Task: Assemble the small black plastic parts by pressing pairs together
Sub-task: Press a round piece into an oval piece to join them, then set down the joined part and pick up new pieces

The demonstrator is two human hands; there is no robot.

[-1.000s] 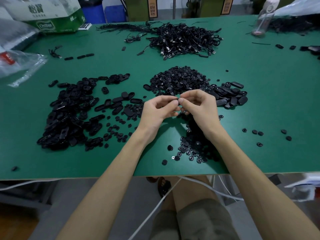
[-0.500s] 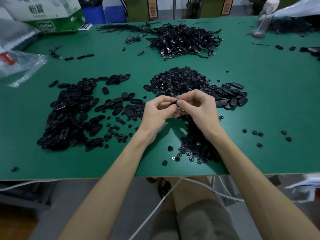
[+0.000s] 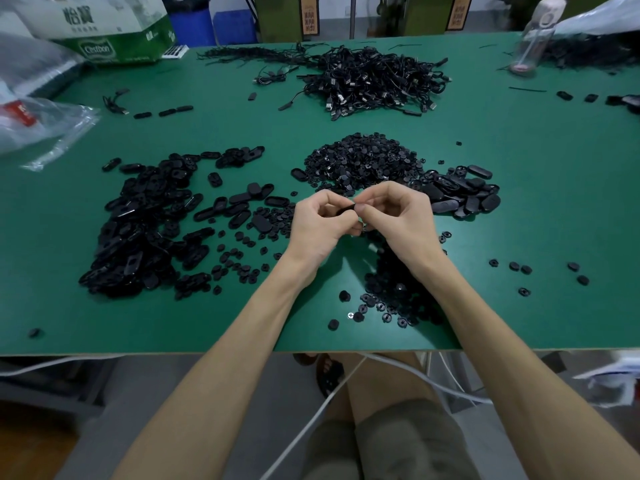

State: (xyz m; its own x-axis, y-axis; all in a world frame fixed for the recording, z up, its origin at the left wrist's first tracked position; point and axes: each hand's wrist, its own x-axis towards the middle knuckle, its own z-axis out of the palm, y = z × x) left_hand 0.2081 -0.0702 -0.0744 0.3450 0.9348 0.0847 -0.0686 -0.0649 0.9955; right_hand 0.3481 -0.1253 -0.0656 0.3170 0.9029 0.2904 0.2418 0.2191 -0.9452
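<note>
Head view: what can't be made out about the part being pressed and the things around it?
Head view only:
- The black part: mostly covered by fingers of the left hand and right hand; one piece or two, cannot tell.
- The near pile: partly hidden under the right forearm.
- The green-and-white box: cut off by the top edge.

a green tabletop (image 3: 519, 202) with a pale front edge fills the view. behind it stand blue bins (image 3: 194, 29) and olive-green cabinets (image 3: 277, 19) against a light wall (image 3: 332, 6). below lies a grey floor (image 3: 156, 393), with a white cable (image 3: 325, 400) hanging under the tabletop and brown boards (image 3: 27, 445) at the lower left.
</note>
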